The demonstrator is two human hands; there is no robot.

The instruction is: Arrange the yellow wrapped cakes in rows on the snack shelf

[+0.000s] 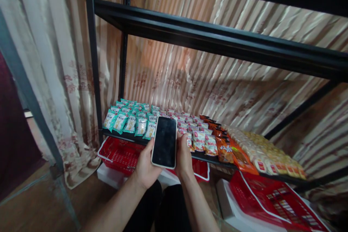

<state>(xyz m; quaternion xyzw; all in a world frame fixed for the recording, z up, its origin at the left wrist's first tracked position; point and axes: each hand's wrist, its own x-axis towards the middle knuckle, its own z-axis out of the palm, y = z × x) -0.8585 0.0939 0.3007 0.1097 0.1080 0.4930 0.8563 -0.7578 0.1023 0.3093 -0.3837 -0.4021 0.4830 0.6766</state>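
A smartphone (164, 143) with a dark screen and a pale case is held upright in front of the low shelf. My left hand (146, 165) grips its left edge and lower corner. On the other side, my right hand (185, 156) is closed along the phone's right edge, thumb up; its other fingers are hidden behind. Beyond the phone lie rows of teal snack packets (130, 124) to the left and red-and-white snack packets (199, 140) to the right.
Orange snack packets (225, 148) and pale round-looking packs (272, 152) fill the shelf's right part. Under it are a red basket (119, 154) at left and another red basket (272, 195) at right, beside a white box (231, 203). A black shelf beam (190, 29) crosses above.
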